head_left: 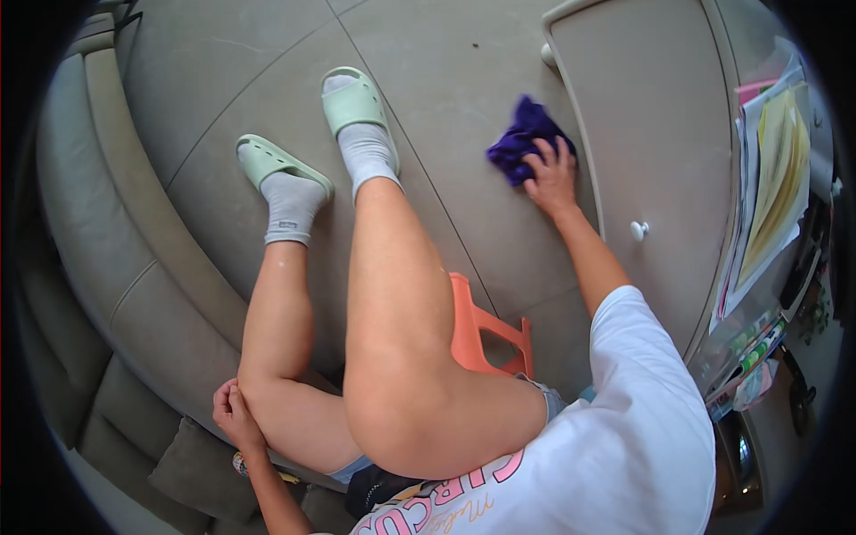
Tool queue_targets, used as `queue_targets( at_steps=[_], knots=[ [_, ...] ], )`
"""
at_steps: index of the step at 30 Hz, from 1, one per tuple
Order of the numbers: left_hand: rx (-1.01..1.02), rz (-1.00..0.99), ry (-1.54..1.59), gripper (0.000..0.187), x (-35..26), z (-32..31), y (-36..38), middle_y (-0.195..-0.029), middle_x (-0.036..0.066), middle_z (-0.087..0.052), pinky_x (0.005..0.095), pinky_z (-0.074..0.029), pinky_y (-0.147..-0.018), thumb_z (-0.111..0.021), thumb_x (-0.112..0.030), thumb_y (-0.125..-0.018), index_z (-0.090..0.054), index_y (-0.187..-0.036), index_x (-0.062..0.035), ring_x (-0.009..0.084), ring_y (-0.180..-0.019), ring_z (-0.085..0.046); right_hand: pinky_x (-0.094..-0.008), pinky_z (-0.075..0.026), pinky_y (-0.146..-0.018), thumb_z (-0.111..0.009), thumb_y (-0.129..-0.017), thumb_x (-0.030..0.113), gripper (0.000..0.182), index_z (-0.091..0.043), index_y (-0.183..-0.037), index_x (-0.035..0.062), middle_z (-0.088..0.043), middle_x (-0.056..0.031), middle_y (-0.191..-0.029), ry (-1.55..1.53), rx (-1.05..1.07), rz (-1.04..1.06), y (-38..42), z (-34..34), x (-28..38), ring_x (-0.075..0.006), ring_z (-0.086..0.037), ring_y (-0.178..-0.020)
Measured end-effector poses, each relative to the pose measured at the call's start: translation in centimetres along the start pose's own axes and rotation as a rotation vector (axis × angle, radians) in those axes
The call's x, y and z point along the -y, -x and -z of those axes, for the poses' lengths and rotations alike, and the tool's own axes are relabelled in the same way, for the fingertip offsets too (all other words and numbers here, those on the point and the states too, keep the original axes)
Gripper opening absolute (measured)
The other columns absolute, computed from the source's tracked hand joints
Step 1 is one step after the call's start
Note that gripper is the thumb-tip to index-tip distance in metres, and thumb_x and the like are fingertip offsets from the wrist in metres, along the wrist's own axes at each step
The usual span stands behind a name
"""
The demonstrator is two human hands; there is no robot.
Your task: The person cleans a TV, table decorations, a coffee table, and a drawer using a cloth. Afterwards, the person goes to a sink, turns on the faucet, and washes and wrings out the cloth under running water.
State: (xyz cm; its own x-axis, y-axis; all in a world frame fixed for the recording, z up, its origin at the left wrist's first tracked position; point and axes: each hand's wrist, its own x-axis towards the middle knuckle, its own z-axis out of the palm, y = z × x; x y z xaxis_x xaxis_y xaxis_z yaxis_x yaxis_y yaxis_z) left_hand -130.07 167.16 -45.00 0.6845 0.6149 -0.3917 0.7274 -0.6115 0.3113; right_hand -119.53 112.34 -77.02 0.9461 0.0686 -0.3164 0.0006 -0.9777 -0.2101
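The right hand (553,181) had its fingers spread over the cloth (517,143), which lay on the floor (446,94) beneath and ahead of them, probably to press it evenly. The left hand (237,423) rested at the knee (271,378), perhaps for balance; its grip I could not tell.

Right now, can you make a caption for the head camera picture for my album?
Right hand on a purple cloth on the floor, left hand by the knee.
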Motion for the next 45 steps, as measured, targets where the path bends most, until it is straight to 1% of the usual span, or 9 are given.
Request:
queue_targets(
  at_steps=[6, 12, 22, 26, 29, 31, 35, 40, 45],
  knots=[
    [0.013, -0.001, -0.015, 0.021, 0.7, -0.2, 0.0, -0.087, 0.008, -0.061, 0.0279, -0.044, -0.074, -0.049, -0.011, -0.090, -0.062, -0.092, 0.0049, 0.0143, -0.079, -0.055, -0.0500, -0.026, -0.106, -0.058, -0.084, 0.035, 0.063, -0.030, -0.140, 0.0264, -0.026, -0.0207, -0.144, -0.189, -0.196, -0.936, 14.9, -8.0, -5.6, -0.0405, -0.027, -0.131],
    [0.032, 0.009, 0.029, 0.021, 0.8, 0.1, -0.1, -0.089, 0.007, -0.059, 0.0271, -0.043, -0.075, -0.046, -0.009, -0.090, -0.061, -0.092, 0.0050, 0.0135, -0.080, -0.054, -0.0495, -0.029, -0.104, -0.055, -0.083, 0.046, 0.069, -0.029, -0.141, 0.0197, -0.032, -0.0158, -0.143, -0.602, -0.467, -1.847, 20.7, -12.5, -7.4, -0.0366, -0.028, -0.132],
    [0.007, -0.008, -0.002, 0.020, -0.2, -0.3, 0.1, -0.086, 0.008, -0.058, 0.0278, -0.042, -0.076, -0.046, -0.007, -0.089, -0.061, -0.090, 0.0056, 0.0149, -0.079, -0.053, -0.0549, -0.030, -0.102, -0.054, -0.086, 0.039, 0.049, -0.046, -0.131, 0.0202, -0.044, -0.0045, -0.137, -0.698, -0.573, -1.043, -6.6, -7.6, -10.2, -0.0359, -0.035, -0.128],
    [-0.004, -0.032, -0.016, 0.019, -0.2, -0.3, 0.1, -0.085, 0.008, -0.058, 0.0282, -0.042, -0.076, -0.047, -0.008, -0.089, -0.061, -0.089, 0.0054, 0.0155, -0.079, -0.053, -0.0498, -0.035, -0.099, -0.059, -0.082, 0.024, 0.034, -0.056, -0.116, 0.0223, -0.055, -0.0032, -0.122, -0.088, -0.400, -0.978, -10.7, 0.6, 4.2, -0.0324, -0.043, -0.120],
    [-0.015, -0.031, 0.006, 0.019, 0.2, -0.3, 0.1, -0.085, 0.008, -0.058, 0.0283, -0.042, -0.075, -0.047, -0.007, -0.088, -0.062, -0.088, 0.0054, 0.0157, -0.078, -0.053, -0.0480, -0.038, -0.091, -0.062, -0.078, 0.014, 0.029, -0.059, -0.106, 0.0207, -0.059, -0.0051, -0.108, -0.269, -0.479, -0.342, -12.2, -1.9, 3.8, -0.0263, -0.050, -0.110],
    [-0.012, -0.032, -0.003, 0.019, 0.2, 0.0, 0.0, -0.085, 0.008, -0.058, 0.0283, -0.043, -0.075, -0.047, -0.007, -0.088, -0.062, -0.088, 0.0054, 0.0159, -0.078, -0.053, -0.0412, -0.044, -0.085, -0.060, -0.078, 0.012, 0.023, -0.062, -0.101, 0.0141, -0.061, -0.0114, -0.099, -0.663, -0.677, -0.212, -15.8, 0.6, 3.8, -0.0315, -0.056, -0.097],
    [-0.012, -0.032, -0.025, 0.019, -0.1, -0.1, 0.1, -0.085, 0.009, -0.059, 0.0286, -0.043, -0.075, -0.048, -0.007, -0.087, -0.062, -0.088, 0.0055, 0.0165, -0.079, -0.054, -0.0363, -0.044, -0.090, -0.057, -0.081, 0.022, 0.029, -0.062, -0.110, 0.0180, -0.059, -0.0137, -0.111, -0.692, -0.465, -0.206, -23.0, 5.3, 4.5, -0.0324, -0.056, -0.104],
    [-0.014, -0.057, -0.063, 0.019, -0.5, 0.3, 0.1, -0.084, 0.007, -0.060, 0.0271, -0.043, -0.073, -0.049, -0.008, -0.088, -0.062, -0.088, 0.0046, 0.0143, -0.077, -0.054, -0.0643, -0.034, -0.092, -0.057, -0.082, 0.039, 0.032, -0.062, -0.111, 0.0279, -0.043, -0.0024, -0.133, -0.172, -0.082, -0.165, -22.0, 3.5, 11.4, -0.0375, -0.030, -0.126],
    [-0.055, -0.051, -0.047, 0.016, -1.9, -0.1, 0.5, -0.083, 0.009, -0.058, 0.0289, -0.044, -0.068, -0.051, -0.007, -0.085, -0.063, -0.086, 0.0039, 0.0159, -0.074, -0.054, -0.0682, -0.033, -0.090, -0.065, -0.076, 0.042, 0.038, -0.060, -0.110, 0.0261, -0.035, -0.0015, -0.138, -0.186, 0.052, -0.012, -14.1, 1.8, 15.3, -0.0432, -0.021, -0.127]
  ],
)
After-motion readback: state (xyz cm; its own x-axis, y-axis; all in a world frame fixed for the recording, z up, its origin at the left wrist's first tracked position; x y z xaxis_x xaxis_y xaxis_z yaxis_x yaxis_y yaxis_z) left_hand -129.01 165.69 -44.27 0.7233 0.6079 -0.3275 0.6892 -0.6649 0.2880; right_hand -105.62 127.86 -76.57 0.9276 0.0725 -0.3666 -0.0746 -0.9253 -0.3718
